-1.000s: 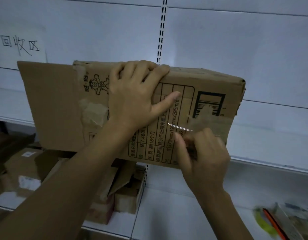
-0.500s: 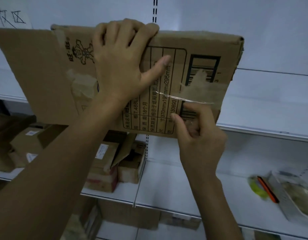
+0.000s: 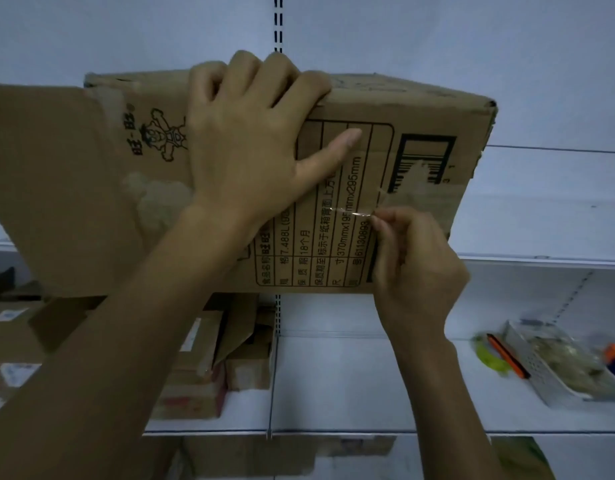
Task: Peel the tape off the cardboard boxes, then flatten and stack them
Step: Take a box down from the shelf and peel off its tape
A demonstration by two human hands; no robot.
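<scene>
While the cardboard box [image 3: 420, 109] hangs raised with its long axis running left to right and its printed face toward you, your left hand [image 3: 250, 147] hooks its fingers over the top edge, thumb splayed flat, and your right hand [image 3: 416, 268] pinches the clear tape strip [image 3: 354, 212] at its fingertips.

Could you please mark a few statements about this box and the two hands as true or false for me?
1. The left hand grips the top edge of the brown printed cardboard box. True.
2. The right hand lies flat on the box, holding nothing. False: it pinches a strip of clear tape beside the black barcode.
3. The box's end flap is taped shut. False: it stands open, out to the left.
4. A silver mesh basket sits on the lower white shelf at the right. True.
</scene>
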